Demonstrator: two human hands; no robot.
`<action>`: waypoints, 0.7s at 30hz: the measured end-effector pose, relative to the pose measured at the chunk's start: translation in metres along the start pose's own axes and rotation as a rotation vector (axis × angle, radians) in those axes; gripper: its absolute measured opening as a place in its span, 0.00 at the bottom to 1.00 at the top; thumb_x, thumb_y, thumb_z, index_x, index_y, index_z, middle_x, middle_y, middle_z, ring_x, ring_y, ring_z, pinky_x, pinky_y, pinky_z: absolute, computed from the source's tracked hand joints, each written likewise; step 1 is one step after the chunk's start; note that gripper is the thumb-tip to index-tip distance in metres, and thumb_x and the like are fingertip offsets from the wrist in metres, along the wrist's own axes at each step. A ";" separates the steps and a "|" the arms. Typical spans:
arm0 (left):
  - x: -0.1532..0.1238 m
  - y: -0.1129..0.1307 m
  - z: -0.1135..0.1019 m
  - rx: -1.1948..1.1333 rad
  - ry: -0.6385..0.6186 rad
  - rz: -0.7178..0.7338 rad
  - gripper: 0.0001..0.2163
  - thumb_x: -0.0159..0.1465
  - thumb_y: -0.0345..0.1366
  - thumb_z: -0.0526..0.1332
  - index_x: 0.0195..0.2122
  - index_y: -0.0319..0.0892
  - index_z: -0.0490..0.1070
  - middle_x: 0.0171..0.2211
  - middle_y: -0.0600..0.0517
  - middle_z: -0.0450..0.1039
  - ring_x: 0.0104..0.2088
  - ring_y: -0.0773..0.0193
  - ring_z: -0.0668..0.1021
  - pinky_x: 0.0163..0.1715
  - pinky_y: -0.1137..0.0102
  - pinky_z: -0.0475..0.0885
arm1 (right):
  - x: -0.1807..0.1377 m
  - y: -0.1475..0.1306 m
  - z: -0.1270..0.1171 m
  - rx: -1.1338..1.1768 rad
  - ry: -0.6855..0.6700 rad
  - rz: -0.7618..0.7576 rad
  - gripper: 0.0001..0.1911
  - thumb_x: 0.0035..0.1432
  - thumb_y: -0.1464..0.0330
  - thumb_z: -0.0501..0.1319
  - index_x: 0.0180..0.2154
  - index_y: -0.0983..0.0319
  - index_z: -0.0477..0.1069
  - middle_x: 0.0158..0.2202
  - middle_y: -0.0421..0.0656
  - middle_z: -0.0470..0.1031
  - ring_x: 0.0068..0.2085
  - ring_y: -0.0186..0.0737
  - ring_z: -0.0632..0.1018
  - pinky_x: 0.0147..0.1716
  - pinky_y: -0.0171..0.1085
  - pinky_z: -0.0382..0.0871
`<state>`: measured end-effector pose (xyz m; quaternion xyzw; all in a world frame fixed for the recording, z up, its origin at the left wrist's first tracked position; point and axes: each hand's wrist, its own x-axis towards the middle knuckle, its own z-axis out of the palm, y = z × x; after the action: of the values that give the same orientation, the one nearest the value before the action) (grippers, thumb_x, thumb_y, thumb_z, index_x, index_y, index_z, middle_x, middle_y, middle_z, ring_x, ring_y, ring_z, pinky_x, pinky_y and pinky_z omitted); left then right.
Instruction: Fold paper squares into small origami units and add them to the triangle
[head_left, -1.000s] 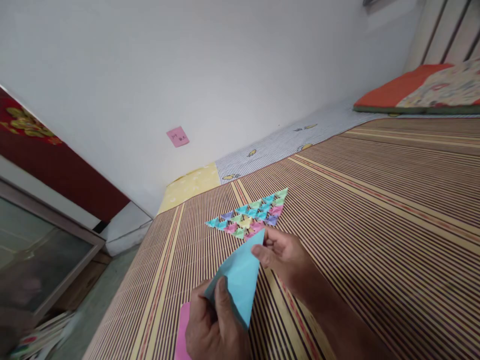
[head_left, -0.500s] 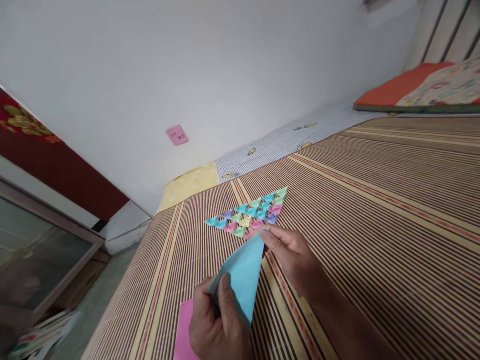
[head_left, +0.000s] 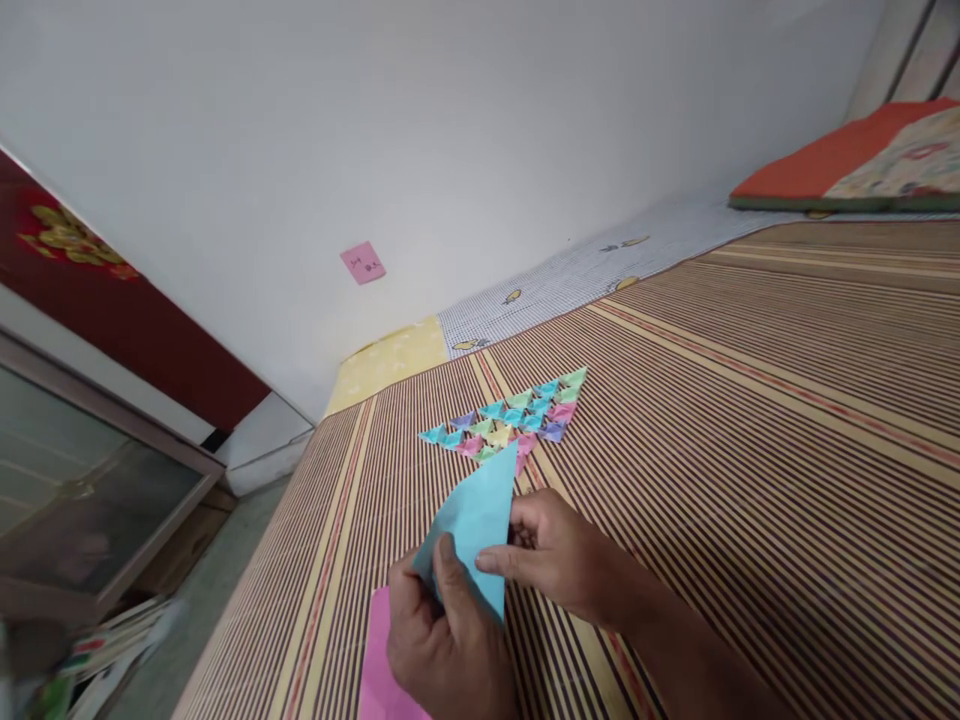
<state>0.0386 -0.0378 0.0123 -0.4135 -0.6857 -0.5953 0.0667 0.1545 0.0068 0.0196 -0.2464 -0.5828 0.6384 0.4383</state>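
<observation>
A light-blue sheet of paper [head_left: 480,510], creased to a point at its top, stands up between my hands. My left hand [head_left: 450,630] grips its lower left part, thumb on the near face and fingers behind. At the right edge of the sheet, my right hand [head_left: 559,560] has its thumb on the near face and its curled fingers behind the paper. Under my left hand lies a pink sheet [head_left: 382,660], partly covered. Just beyond the blue paper, several small folded paper triangles [head_left: 517,410] in blue, green, pink, purple and yellow form a larger triangle.
A striped mat [head_left: 712,430] covers the bed. Along the white wall runs patterned cloth [head_left: 510,300], with a pink note [head_left: 363,262] stuck above. Folded orange bedding [head_left: 817,165] lies at the far right. Left of the bed stands a glass-fronted cabinet [head_left: 97,490].
My right hand has slid down from the paper's top point to its right edge. The paper now stands more upright, its tip free. My left hand keeps its grip. The view has shifted slightly.
</observation>
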 end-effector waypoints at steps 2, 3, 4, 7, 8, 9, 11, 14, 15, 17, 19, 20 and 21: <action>0.000 -0.001 0.000 0.057 0.047 0.044 0.14 0.65 0.47 0.63 0.27 0.44 0.70 0.19 0.56 0.71 0.20 0.65 0.72 0.22 0.71 0.65 | 0.000 0.004 -0.001 -0.040 0.028 -0.006 0.12 0.59 0.65 0.64 0.26 0.64 0.70 0.23 0.36 0.65 0.26 0.31 0.64 0.26 0.33 0.56; 0.001 -0.002 0.001 0.065 0.062 0.055 0.14 0.65 0.47 0.63 0.26 0.44 0.70 0.19 0.57 0.71 0.19 0.65 0.72 0.22 0.71 0.64 | 0.000 0.005 -0.003 -0.067 0.048 -0.002 0.13 0.60 0.65 0.63 0.26 0.64 0.69 0.22 0.36 0.64 0.25 0.32 0.63 0.25 0.34 0.56; 0.001 -0.002 0.001 0.063 0.071 0.063 0.14 0.65 0.46 0.63 0.26 0.44 0.70 0.19 0.57 0.71 0.19 0.66 0.71 0.21 0.71 0.64 | 0.001 0.005 -0.006 -0.097 0.069 -0.003 0.15 0.61 0.64 0.63 0.25 0.63 0.67 0.22 0.36 0.64 0.25 0.32 0.64 0.25 0.34 0.56; 0.001 -0.003 0.001 0.038 0.071 0.073 0.15 0.66 0.46 0.62 0.25 0.44 0.69 0.19 0.57 0.70 0.18 0.67 0.70 0.21 0.72 0.64 | 0.001 0.002 -0.013 -0.155 0.114 -0.046 0.16 0.64 0.65 0.60 0.24 0.62 0.66 0.22 0.37 0.66 0.26 0.33 0.67 0.27 0.34 0.59; 0.001 -0.003 0.001 0.037 0.072 0.077 0.15 0.66 0.46 0.62 0.25 0.44 0.69 0.19 0.57 0.69 0.18 0.67 0.70 0.21 0.72 0.64 | 0.001 0.000 -0.015 -0.154 0.127 -0.066 0.15 0.64 0.65 0.60 0.24 0.62 0.67 0.22 0.37 0.67 0.26 0.33 0.68 0.28 0.34 0.60; 0.001 -0.003 0.001 0.040 0.073 0.082 0.15 0.66 0.46 0.62 0.26 0.44 0.69 0.19 0.57 0.69 0.19 0.67 0.69 0.21 0.72 0.63 | 0.001 -0.002 -0.017 -0.149 0.148 -0.090 0.14 0.64 0.66 0.60 0.25 0.62 0.68 0.22 0.37 0.67 0.26 0.34 0.69 0.29 0.34 0.61; 0.001 -0.004 0.002 0.047 0.083 0.089 0.14 0.66 0.46 0.62 0.26 0.44 0.70 0.18 0.58 0.68 0.18 0.67 0.69 0.21 0.72 0.62 | 0.001 -0.006 -0.019 -0.127 0.215 -0.142 0.13 0.64 0.66 0.59 0.28 0.62 0.70 0.23 0.37 0.69 0.28 0.34 0.71 0.31 0.34 0.64; -0.001 -0.004 0.003 0.050 0.083 0.091 0.14 0.66 0.46 0.62 0.26 0.44 0.70 0.18 0.57 0.69 0.18 0.67 0.69 0.20 0.72 0.62 | 0.002 -0.008 -0.018 -0.044 0.272 -0.169 0.11 0.65 0.64 0.61 0.31 0.62 0.74 0.26 0.38 0.72 0.31 0.35 0.73 0.35 0.34 0.66; -0.003 -0.003 0.003 0.046 0.075 0.084 0.14 0.66 0.46 0.62 0.27 0.44 0.70 0.19 0.57 0.70 0.19 0.67 0.70 0.21 0.72 0.63 | 0.003 -0.007 -0.015 0.009 0.261 -0.154 0.10 0.63 0.63 0.63 0.33 0.62 0.74 0.27 0.38 0.72 0.31 0.35 0.73 0.35 0.34 0.67; -0.006 -0.002 0.005 0.011 0.049 0.058 0.14 0.65 0.47 0.62 0.27 0.45 0.71 0.20 0.56 0.72 0.20 0.66 0.73 0.22 0.72 0.65 | 0.005 -0.004 -0.009 0.142 0.227 -0.115 0.09 0.56 0.64 0.69 0.33 0.63 0.75 0.29 0.39 0.75 0.32 0.35 0.75 0.34 0.34 0.69; -0.009 0.000 0.006 -0.054 0.018 0.011 0.14 0.65 0.48 0.62 0.28 0.45 0.71 0.20 0.56 0.72 0.20 0.66 0.72 0.21 0.72 0.66 | 0.007 -0.001 -0.002 0.240 0.252 -0.082 0.11 0.53 0.63 0.71 0.33 0.64 0.76 0.29 0.40 0.77 0.31 0.36 0.76 0.33 0.35 0.71; -0.010 0.002 0.007 -0.092 0.002 -0.020 0.14 0.64 0.48 0.63 0.28 0.45 0.71 0.19 0.57 0.71 0.19 0.66 0.72 0.20 0.73 0.66 | 0.008 0.001 0.000 0.263 0.275 -0.072 0.12 0.53 0.61 0.71 0.32 0.64 0.77 0.29 0.41 0.77 0.30 0.36 0.76 0.32 0.35 0.71; -0.011 0.003 0.008 -0.131 -0.015 -0.052 0.14 0.64 0.48 0.63 0.27 0.45 0.70 0.19 0.57 0.71 0.19 0.66 0.71 0.19 0.73 0.66 | 0.008 0.002 0.002 0.276 0.302 -0.066 0.13 0.53 0.60 0.71 0.31 0.64 0.77 0.28 0.41 0.77 0.29 0.37 0.76 0.32 0.35 0.71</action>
<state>0.0507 -0.0367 0.0060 -0.4033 -0.6562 -0.6375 0.0190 0.1486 0.0128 0.0201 -0.2576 -0.4254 0.6533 0.5710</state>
